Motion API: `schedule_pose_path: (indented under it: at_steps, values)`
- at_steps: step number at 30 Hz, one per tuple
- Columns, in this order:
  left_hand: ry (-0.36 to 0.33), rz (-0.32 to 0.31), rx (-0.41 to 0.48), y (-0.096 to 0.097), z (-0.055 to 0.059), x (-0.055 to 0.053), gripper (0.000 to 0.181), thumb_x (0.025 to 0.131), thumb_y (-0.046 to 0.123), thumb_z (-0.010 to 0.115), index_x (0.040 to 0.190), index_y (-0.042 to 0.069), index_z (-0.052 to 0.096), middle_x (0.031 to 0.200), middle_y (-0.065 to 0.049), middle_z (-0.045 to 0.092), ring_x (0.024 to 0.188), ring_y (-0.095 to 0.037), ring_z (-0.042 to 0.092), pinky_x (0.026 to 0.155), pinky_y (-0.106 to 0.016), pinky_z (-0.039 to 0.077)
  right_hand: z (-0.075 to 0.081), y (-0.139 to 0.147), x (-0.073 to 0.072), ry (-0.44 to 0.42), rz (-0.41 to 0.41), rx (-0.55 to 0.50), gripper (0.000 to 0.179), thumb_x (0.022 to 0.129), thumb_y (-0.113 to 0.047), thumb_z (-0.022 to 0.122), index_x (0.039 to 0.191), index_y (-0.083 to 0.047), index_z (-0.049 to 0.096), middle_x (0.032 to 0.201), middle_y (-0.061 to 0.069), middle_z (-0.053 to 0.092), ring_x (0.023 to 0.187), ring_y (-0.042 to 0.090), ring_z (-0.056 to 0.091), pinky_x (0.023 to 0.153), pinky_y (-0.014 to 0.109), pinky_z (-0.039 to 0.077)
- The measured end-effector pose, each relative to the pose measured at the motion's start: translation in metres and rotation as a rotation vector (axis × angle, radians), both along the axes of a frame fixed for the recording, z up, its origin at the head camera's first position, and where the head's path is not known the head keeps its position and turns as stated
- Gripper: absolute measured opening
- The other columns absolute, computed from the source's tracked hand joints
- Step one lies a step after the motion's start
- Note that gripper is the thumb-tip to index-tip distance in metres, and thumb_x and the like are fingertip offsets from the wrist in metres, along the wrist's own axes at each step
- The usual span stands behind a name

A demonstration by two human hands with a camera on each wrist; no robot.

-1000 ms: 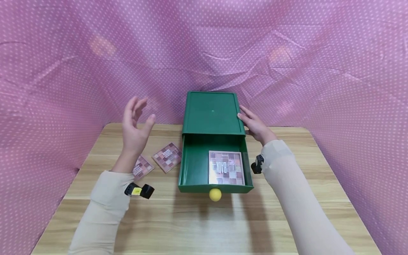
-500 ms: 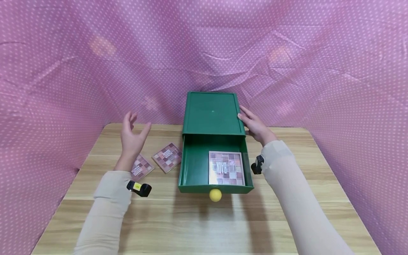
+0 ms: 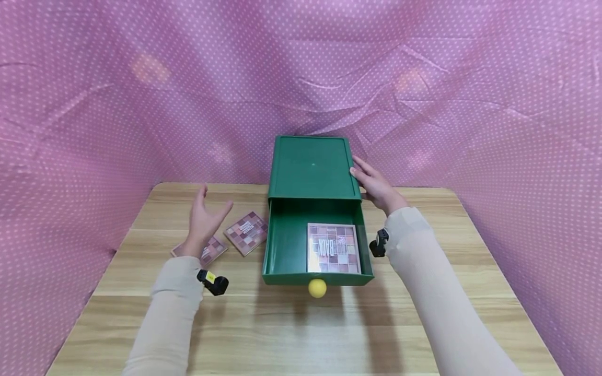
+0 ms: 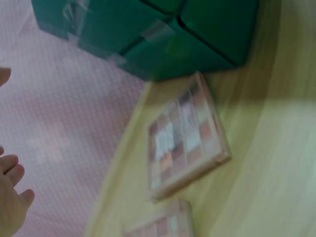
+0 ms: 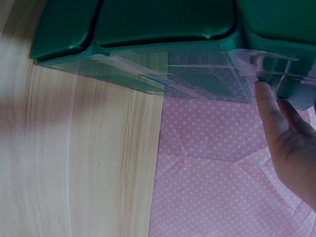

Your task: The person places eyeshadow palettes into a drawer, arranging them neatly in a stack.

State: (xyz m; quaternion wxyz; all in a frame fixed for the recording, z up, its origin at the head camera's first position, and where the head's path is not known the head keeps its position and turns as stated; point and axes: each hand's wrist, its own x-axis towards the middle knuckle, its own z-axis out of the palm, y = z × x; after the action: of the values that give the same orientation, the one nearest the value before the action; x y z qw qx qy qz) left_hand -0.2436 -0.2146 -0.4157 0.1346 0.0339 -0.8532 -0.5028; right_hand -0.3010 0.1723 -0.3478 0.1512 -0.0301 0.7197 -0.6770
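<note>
The person's left hand (image 3: 203,223) hangs in the air with thumb and fingers spread, holding nothing; its wrist hides part of a flat, square pink palette (image 3: 213,251) patterned with small coloured squares. A second pink checkered palette (image 3: 246,233) lies turned at an angle on the table, just beside the drawer's left side. The right hand (image 3: 380,189) grasps nothing, its extended fingers resting against the right side of a green plastic box (image 3: 312,167), where strips of clear tape (image 5: 197,74) run, and its thumb at the top edge. The box's green drawer (image 3: 288,250) is pulled out, a round yellow knob (image 3: 317,288) on its front, and a third, larger pink palette (image 3: 333,249) lies flat inside, toward the front right. Beneath is a pale wood-grain table (image 3: 301,344); beyond hangs pink fabric with white dots (image 3: 301,62).
</note>
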Motion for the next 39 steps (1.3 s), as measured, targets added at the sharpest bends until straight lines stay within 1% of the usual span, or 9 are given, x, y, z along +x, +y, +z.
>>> schedule_pose_path:
  at_steps: [8, 11, 13, 16, 19, 24, 29, 35, 39]
  values:
    - [-0.182, -0.046, -0.055, -0.005, -0.026, 0.002, 0.102, 0.068, 0.049, 0.066, 0.139, 0.008, 0.004, 0.14, -0.018, 0.008, 0.125, -0.036, 0.011, 0.096, -0.054, 0.015, 0.0, 0.001, 0.001, -0.004, -0.004, -0.006, 0.05, 0.09, -0.033, 0.043, 0.136, -0.032, 0.024, 0.132, 0.007, 0.032, 0.115, 0.026, 0.036, 0.086, 0.049, 0.036]
    - [-0.224, -0.063, -0.077, -0.005, -0.037, 0.004, 0.106, 0.066, 0.05, 0.067, 0.138, 0.008, 0.002, 0.141, -0.018, 0.007, 0.125, -0.036, 0.011, 0.097, -0.053, 0.015, 0.0, 0.001, 0.001, -0.004, -0.001, -0.005, 0.05, 0.09, -0.033, 0.043, 0.136, -0.033, 0.024, 0.132, 0.007, 0.031, 0.115, 0.026, 0.036, 0.086, 0.049, 0.036]
    - [-0.246, -0.072, -0.132, -0.004, -0.044, 0.006, 0.108, 0.065, 0.051, 0.068, 0.138, 0.007, 0.002, 0.14, -0.019, 0.009, 0.124, -0.037, 0.012, 0.097, -0.053, 0.015, 0.0, 0.0, 0.002, -0.005, 0.001, -0.007, 0.049, 0.09, -0.033, 0.043, 0.135, -0.033, 0.024, 0.132, 0.007, 0.032, 0.115, 0.026, 0.036, 0.086, 0.049, 0.036]
    - [-0.254, -0.081, -0.239, -0.004, -0.054, 0.009, 0.108, 0.064, 0.049, 0.069, 0.137, 0.002, 0.005, 0.139, -0.022, 0.012, 0.123, -0.039, 0.015, 0.096, -0.054, 0.015, -0.001, 0.001, 0.002, -0.005, 0.002, -0.01, 0.049, 0.089, -0.033, 0.043, 0.135, -0.033, 0.025, 0.131, 0.007, 0.033, 0.114, 0.026, 0.036, 0.087, 0.049, 0.035]
    - [-0.234, -0.089, -0.351, -0.004, -0.063, 0.011, 0.109, 0.062, 0.047, 0.071, 0.134, -0.006, 0.009, 0.135, -0.027, 0.016, 0.12, -0.043, 0.018, 0.095, -0.055, 0.015, -0.001, 0.001, 0.003, -0.001, 0.003, -0.01, 0.049, 0.089, -0.033, 0.043, 0.135, -0.033, 0.025, 0.13, 0.007, 0.033, 0.114, 0.026, 0.036, 0.087, 0.05, 0.035]
    - [-0.221, -0.115, -0.452, -0.002, -0.076, 0.013, 0.114, 0.056, 0.048, 0.075, 0.13, -0.012, 0.014, 0.13, -0.031, 0.022, 0.119, -0.044, 0.02, 0.097, -0.054, 0.01, -0.001, 0.003, 0.004, 0.0, 0.007, -0.022, 0.049, 0.09, -0.033, 0.043, 0.135, -0.032, 0.025, 0.131, 0.007, 0.032, 0.115, 0.026, 0.035, 0.088, 0.05, 0.034]
    - [-0.262, -0.137, -0.505, 0.002, -0.085, 0.013, 0.122, 0.05, 0.055, 0.074, 0.131, -0.012, 0.011, 0.13, -0.032, 0.021, 0.119, -0.044, 0.018, 0.098, -0.053, 0.005, -0.001, 0.002, 0.003, -0.005, 0.006, -0.025, 0.049, 0.09, -0.032, 0.043, 0.135, -0.033, 0.025, 0.13, 0.007, 0.033, 0.115, 0.026, 0.035, 0.088, 0.05, 0.033]
    - [-0.312, -0.154, -0.527, 0.006, -0.085, 0.013, 0.128, 0.048, 0.061, 0.071, 0.131, -0.012, 0.006, 0.133, -0.033, 0.012, 0.121, -0.045, 0.011, 0.097, -0.054, 0.0, 0.0, 0.001, 0.003, 0.001, 0.003, -0.018, 0.049, 0.09, -0.033, 0.043, 0.136, -0.032, 0.024, 0.132, 0.007, 0.031, 0.116, 0.026, 0.034, 0.088, 0.05, 0.034]
    - [-0.32, -0.149, -0.566, 0.006, -0.089, 0.011, 0.13, 0.046, 0.062, 0.072, 0.13, -0.013, 0.007, 0.132, -0.033, 0.014, 0.12, -0.045, 0.012, 0.097, -0.055, 0.001, 0.003, 0.0, 0.004, -0.009, 0.004, -0.009, 0.05, 0.09, -0.033, 0.043, 0.136, -0.032, 0.024, 0.135, 0.007, 0.027, 0.117, 0.027, 0.033, 0.088, 0.05, 0.033]
